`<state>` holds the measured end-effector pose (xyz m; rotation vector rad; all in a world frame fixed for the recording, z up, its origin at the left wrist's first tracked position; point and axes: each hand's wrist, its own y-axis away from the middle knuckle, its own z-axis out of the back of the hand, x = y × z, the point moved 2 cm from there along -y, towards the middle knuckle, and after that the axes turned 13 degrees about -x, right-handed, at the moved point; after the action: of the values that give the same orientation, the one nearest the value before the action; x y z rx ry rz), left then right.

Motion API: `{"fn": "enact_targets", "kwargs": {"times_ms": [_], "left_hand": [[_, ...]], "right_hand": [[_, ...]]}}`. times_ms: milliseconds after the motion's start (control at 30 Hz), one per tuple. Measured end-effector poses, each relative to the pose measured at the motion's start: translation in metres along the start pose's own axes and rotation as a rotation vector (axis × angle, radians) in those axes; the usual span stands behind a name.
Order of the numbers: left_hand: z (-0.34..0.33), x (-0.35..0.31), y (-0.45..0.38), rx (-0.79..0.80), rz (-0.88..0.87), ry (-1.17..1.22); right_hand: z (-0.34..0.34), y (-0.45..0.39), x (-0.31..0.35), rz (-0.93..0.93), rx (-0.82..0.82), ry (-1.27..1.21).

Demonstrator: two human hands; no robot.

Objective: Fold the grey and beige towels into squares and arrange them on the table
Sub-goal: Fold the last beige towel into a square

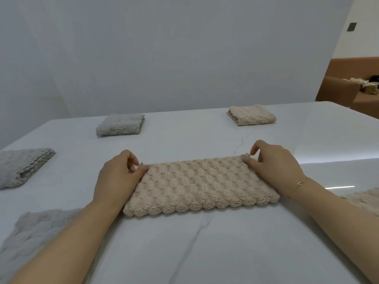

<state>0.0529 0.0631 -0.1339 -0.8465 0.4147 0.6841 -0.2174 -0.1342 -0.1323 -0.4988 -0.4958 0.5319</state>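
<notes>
The beige towel (200,186) lies flat near the middle of the surface (205,253), toward its near edge, already doubled into a long rectangle whose length runs left to right. The left hand (121,173) pinches its far left corner between thumb and curled fingers, and the right hand (272,162) pinches the far right corner the same way, the forearms lying along the two short ends. The step in hand looks like squaring up the half-fold; the next move, as I judge it, calls for carrying one short end across onto the other so the rectangle becomes a square, with edges matched before pressing flat. The plush pile is thick, so the layers may spring or slip unless the corners are kept aligned. Toward the far edge sit two finished squares: a folded grey towel (121,124) to the left and a folded beige towel (251,115) to the right, well apart from each other. A second folded grey towel (21,167) lies at the left edge, and a flat grey towel (34,232) spreads by the near left corner. Another beige towel (367,196) shows at the right edge, mostly cut off. Bare surface lies beyond the towel in hand and also in front of it, giving room to fold sideways and to slide the square to a place.
</notes>
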Motion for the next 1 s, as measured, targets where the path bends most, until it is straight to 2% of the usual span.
{"fn": "enact_targets", "kwargs": {"times_ms": [67, 133, 167, 233, 333, 467, 667, 1000], "left_hand": [[0.007, -0.014, 0.003, -0.094, -0.108, -0.011], [0.015, -0.039, 0.008, -0.137, -0.231, -0.025], [0.016, -0.054, 0.011, -0.092, -0.285, -0.049], [0.006, -0.082, 0.019, 0.108, -0.338, -0.150], [-0.026, -0.101, 0.045, 0.341, -0.414, -0.354], [-0.049, -0.083, 0.069, 0.416, -0.354, -0.390], [-0.036, -0.063, 0.068, 0.429, -0.332, -0.411], [-0.020, -0.042, 0.067, 0.323, -0.139, -0.479]], "right_hand": [[0.007, 0.001, 0.009, 0.093, -0.083, -0.079], [0.013, 0.009, 0.027, 0.227, -0.099, -0.219], [0.015, 0.014, 0.038, 0.277, -0.071, -0.278], [0.012, 0.027, 0.057, 0.325, 0.057, -0.326], [-0.002, 0.045, 0.071, 0.401, 0.250, -0.235], [-0.017, 0.051, 0.067, 0.400, 0.394, -0.064], [-0.016, 0.054, 0.064, 0.371, 0.424, 0.002], [0.002, 0.048, 0.031, 0.359, 0.534, 0.096]]}}
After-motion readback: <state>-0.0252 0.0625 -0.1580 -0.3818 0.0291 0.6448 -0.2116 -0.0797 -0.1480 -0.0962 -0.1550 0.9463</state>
